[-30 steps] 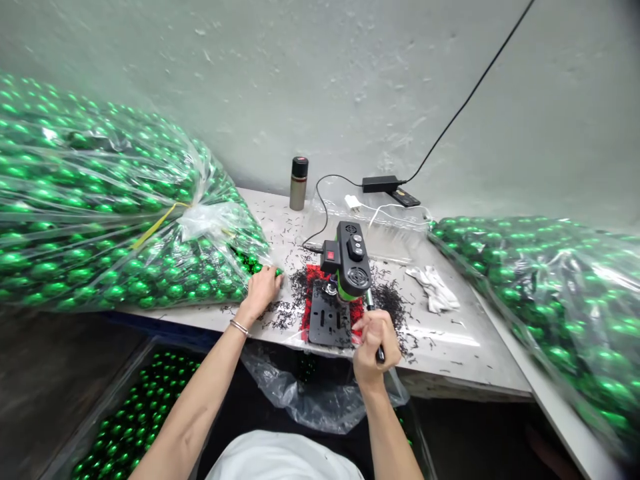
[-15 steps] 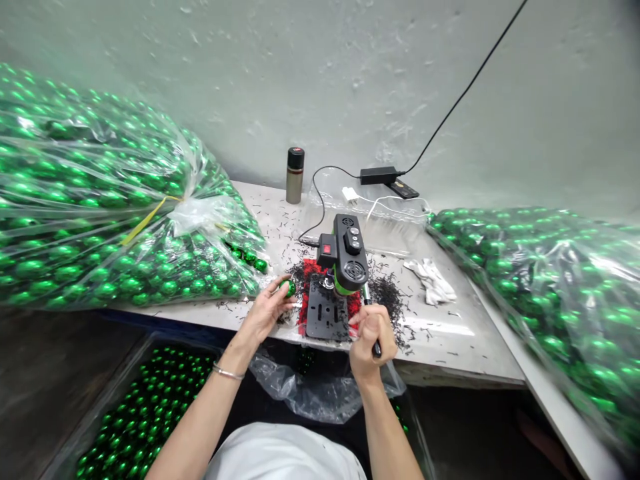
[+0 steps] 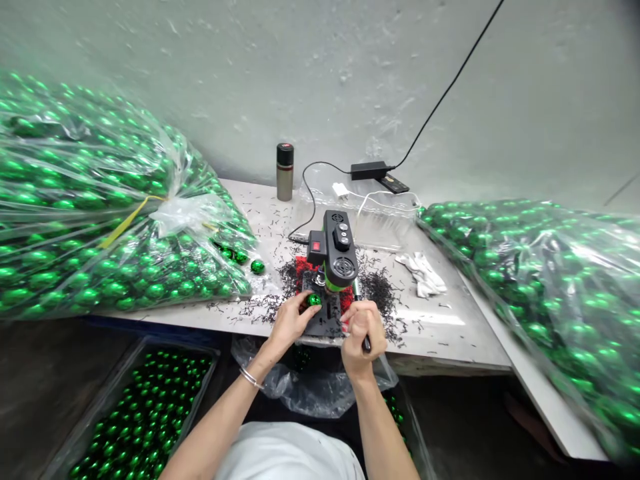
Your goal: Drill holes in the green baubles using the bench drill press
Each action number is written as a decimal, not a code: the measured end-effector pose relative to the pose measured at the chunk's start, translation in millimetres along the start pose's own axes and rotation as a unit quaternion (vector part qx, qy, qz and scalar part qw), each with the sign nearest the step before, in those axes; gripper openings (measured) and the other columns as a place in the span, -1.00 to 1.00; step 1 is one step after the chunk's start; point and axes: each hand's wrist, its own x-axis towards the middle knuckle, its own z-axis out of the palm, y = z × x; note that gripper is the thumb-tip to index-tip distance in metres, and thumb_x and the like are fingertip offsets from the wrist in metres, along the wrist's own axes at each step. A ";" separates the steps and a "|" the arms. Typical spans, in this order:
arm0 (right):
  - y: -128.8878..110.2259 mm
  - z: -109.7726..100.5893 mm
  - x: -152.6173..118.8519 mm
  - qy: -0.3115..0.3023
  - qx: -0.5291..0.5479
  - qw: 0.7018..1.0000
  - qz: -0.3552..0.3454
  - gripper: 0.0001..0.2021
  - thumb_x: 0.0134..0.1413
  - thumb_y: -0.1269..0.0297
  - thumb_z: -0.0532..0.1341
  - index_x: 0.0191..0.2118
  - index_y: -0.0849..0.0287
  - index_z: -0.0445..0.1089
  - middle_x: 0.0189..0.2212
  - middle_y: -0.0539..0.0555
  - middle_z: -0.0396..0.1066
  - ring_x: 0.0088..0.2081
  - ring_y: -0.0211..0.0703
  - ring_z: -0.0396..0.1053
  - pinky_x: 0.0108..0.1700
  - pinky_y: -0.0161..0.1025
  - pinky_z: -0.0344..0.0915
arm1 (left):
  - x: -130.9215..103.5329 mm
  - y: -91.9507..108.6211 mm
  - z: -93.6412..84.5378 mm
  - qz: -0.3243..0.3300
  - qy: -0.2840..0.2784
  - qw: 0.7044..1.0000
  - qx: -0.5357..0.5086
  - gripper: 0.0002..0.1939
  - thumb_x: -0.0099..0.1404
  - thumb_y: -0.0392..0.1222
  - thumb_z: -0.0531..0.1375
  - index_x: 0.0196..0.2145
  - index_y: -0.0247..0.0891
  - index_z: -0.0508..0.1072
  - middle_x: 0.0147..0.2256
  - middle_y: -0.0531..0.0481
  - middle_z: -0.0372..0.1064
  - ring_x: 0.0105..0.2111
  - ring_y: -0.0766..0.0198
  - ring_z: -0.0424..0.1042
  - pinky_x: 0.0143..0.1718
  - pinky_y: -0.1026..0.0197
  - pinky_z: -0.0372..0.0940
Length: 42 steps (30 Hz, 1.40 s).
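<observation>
Green ball [image 3: 314, 300] pinched at tip of left hand [image 3: 291, 321]; right hand [image 3: 363, 333] clamped round lever [image 3: 367, 345].

A glossy metallic finish is displayed by the green ball [image 3: 314, 300]; the slotted base plate [image 3: 323, 327] is finished matt black. The tied bag [image 3: 183, 213] is formed of shiny, clear plastic film.

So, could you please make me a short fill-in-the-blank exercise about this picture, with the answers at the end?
1. The left hand holds a shiny ____ ball.
2. The hand gripping the handle is the person's ____ one.
3. The switch on the machine is coloured ____.
4. The bottle has a ____ cap.

Missing words: green; right; red; black.
</observation>
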 end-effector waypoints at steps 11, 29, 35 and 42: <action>-3.6 -1.5 0.8 -0.012 0.000 1.000 0.001 -0.69 0.28 0.46 0.00 -0.51 0.12 0.20 -0.53 -0.02 0.27 -0.47 -0.26 0.25 -0.41 -0.24 0.20 | -5.7 -3.5 16.5 0.197 0.057 0.966 0.158 -0.70 0.34 -0.15 0.23 0.01 -0.23 0.46 -0.05 -0.19 0.52 -0.05 0.02 0.48 0.08 -0.10 0.28; 35.0 5.5 -32.8 0.008 -0.007 0.998 -0.061 -0.68 0.33 0.32 -0.06 -0.50 0.11 0.14 -0.49 -0.06 0.25 -0.49 -0.28 0.33 -0.12 -0.04 0.39 | -5.8 -10.0 21.0 0.192 0.048 0.970 0.142 -0.65 0.32 -0.09 0.26 0.04 -0.19 0.47 -0.06 -0.17 0.52 -0.06 0.03 0.46 0.09 -0.12 0.27; 42.7 8.7 -38.5 0.015 -0.004 0.997 -0.072 -0.66 0.36 0.28 -0.11 -0.50 0.11 0.11 -0.49 -0.06 0.21 -0.46 -0.28 0.34 -0.11 -0.04 0.38 | -5.6 -9.1 20.0 0.195 0.045 0.969 0.142 -0.67 0.34 -0.08 0.24 0.03 -0.19 0.48 -0.07 -0.17 0.52 -0.07 0.03 0.46 0.07 -0.09 0.29; 41.7 2.0 -33.8 -0.054 -0.022 0.991 -0.118 -0.68 0.36 0.33 -0.09 -0.47 0.12 0.13 -0.47 -0.05 0.23 -0.42 -0.28 0.36 -0.22 -0.16 0.35 | -4.3 -7.4 19.7 0.201 0.042 0.969 0.137 -0.68 0.32 -0.12 0.26 0.01 -0.21 0.47 -0.07 -0.16 0.53 -0.07 0.04 0.46 0.13 -0.15 0.23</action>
